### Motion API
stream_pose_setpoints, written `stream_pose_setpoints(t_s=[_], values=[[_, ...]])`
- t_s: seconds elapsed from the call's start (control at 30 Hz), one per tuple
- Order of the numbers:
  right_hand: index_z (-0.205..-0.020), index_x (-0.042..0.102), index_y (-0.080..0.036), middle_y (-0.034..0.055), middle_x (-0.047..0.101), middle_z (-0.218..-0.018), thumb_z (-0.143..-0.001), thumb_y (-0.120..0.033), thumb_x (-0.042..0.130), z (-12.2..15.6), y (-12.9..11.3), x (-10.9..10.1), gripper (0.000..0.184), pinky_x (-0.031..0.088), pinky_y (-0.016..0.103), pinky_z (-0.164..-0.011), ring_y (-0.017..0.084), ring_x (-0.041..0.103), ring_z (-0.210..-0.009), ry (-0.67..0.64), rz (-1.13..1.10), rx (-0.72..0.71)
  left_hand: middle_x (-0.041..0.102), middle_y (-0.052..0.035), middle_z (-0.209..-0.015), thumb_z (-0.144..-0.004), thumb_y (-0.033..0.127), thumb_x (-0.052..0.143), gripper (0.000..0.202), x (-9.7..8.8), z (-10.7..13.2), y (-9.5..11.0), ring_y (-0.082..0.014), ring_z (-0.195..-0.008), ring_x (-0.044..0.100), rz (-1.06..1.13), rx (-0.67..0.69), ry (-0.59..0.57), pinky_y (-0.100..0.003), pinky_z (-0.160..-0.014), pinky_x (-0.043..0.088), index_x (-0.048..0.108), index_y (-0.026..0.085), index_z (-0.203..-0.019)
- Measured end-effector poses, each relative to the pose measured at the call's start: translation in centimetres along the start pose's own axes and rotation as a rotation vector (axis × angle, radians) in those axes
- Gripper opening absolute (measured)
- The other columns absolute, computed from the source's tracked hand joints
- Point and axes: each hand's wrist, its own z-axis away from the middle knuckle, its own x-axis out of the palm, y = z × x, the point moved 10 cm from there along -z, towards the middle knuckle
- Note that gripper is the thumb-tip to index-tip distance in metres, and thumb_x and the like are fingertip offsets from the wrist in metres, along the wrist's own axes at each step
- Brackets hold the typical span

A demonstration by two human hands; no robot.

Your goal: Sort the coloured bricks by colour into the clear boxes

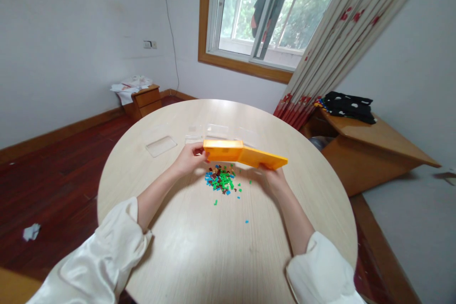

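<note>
Between my two hands an orange plastic case (pixel 224 152) is held up above the table, its hinged lid (pixel 265 157) swung out to the right. My left hand (pixel 192 157) grips the left end of the case, fingers wrapped round its edge. On the right, my right hand (pixel 273 175) holds the lid from below, with its fingertips partly hidden behind it. Just under the case lies a loose pile of small building bricks (pixel 221 179) in green, blue, dark brown and tan. A few stray bricks are scattered nearer to me.
Several clear plastic boxes (pixel 217 130) stand behind the case on the round table (pixel 199 247). A clear rectangular lid or tray (pixel 161 146) lies at the left. Beyond the table are a small cabinet (pixel 147 100) and a tilted wooden piece of furniture (pixel 356 152) with dark cloth on top.
</note>
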Motion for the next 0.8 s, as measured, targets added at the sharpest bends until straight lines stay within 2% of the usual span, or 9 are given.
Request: stream_pose_setpoints(t_s=[0.1, 0.17, 0.27, 0.33, 0.57, 0.7, 0.8], values=[[-0.074, 0.060, -0.018, 0.0009, 0.063, -0.071, -0.057, -0.031, 0.066, -0.2, 0.3, -0.6, 0.023, 0.048, 0.036, -0.069, 0.018, 0.055, -0.070, 0.024, 0.041, -0.043, 0.065, -0.0028, -0.071, -0.064, 0.029, 0.064, 0.020, 0.3, 0.0, -0.1, -0.0127, -0.060, 0.057, 0.007, 0.007, -0.027, -0.025, -0.058, 0.050, 0.065, 0.013, -0.076], [-0.070, 0.061, -0.018, 0.0004, 0.063, -0.069, -0.058, -0.033, 0.065, -0.3, -0.2, -0.4, 0.020, 0.047, 0.034, -0.070, 0.018, 0.056, -0.071, -0.019, 0.081, -0.089, 0.065, -0.0035, -0.072, -0.064, 0.028, 0.063, 0.020, 0.4, 0.0, -0.1, -0.0134, -0.061, 0.058, -0.001, 0.007, -0.037, -0.026, -0.060, 0.050, 0.065, 0.012, -0.076], [-0.062, 0.063, -0.019, 0.0017, 0.065, -0.070, -0.060, -0.036, 0.063, -0.4, -1.2, 0.4, 0.017, 0.047, 0.033, -0.071, 0.019, 0.058, -0.073, -0.099, 0.111, -0.133, 0.065, -0.0032, -0.074, -0.060, 0.020, 0.061, 0.017, 0.2, 0.0, 0.1, -0.0131, -0.064, 0.059, -0.025, 0.025, -0.015, -0.025, -0.063, 0.049, 0.065, 0.012, -0.075], [-0.060, 0.064, -0.020, 0.0023, 0.066, -0.069, -0.061, -0.037, 0.062, -0.3, -1.7, 0.5, 0.017, 0.046, 0.033, -0.070, 0.019, 0.059, -0.072, -0.102, 0.099, -0.142, 0.065, -0.0027, -0.076, -0.057, 0.015, 0.059, 0.019, 0.1, 0.1, 0.3, -0.0125, -0.065, 0.059, -0.035, 0.034, -0.006, -0.024, -0.064, 0.049, 0.066, 0.012, -0.075], [-0.061, 0.062, -0.021, 0.0013, 0.064, -0.067, -0.061, -0.036, 0.060, 0.0, -2.3, 0.0, 0.015, 0.045, 0.032, -0.064, 0.018, 0.057, -0.068, -0.010, 0.118, -0.156, 0.065, -0.0032, -0.072, -0.059, 0.019, 0.060, 0.015, 0.0, 0.1, 0.4, -0.0136, -0.064, 0.060, -0.030, 0.011, 0.006, -0.023, -0.060, 0.049, 0.066, 0.012, -0.071], [-0.065, 0.057, -0.019, -0.0006, 0.060, -0.064, -0.057, -0.033, 0.065, 0.0, -2.6, -1.4, 0.018, 0.045, 0.032, -0.062, 0.016, 0.054, -0.064, 0.161, 0.094, -0.143, 0.065, -0.0030, -0.067, -0.059, 0.028, 0.067, 0.020, -0.2, 0.1, 0.1, -0.0139, -0.060, 0.059, 0.016, -0.027, 0.036, -0.024, -0.058, 0.049, 0.065, 0.012, -0.070], [-0.075, 0.056, -0.018, -0.0003, 0.061, -0.074, -0.059, -0.033, 0.068, 0.2, -3.2, -1.6, 0.025, 0.047, 0.031, -0.069, 0.015, 0.057, -0.072, 0.218, 0.002, -0.158, 0.066, -0.0028, -0.069, -0.057, 0.030, 0.070, 0.026, -0.2, 0.1, -0.5, -0.0138, -0.058, 0.059, 0.116, -0.082, 0.069, -0.028, -0.059, 0.052, 0.066, 0.012, -0.074]])
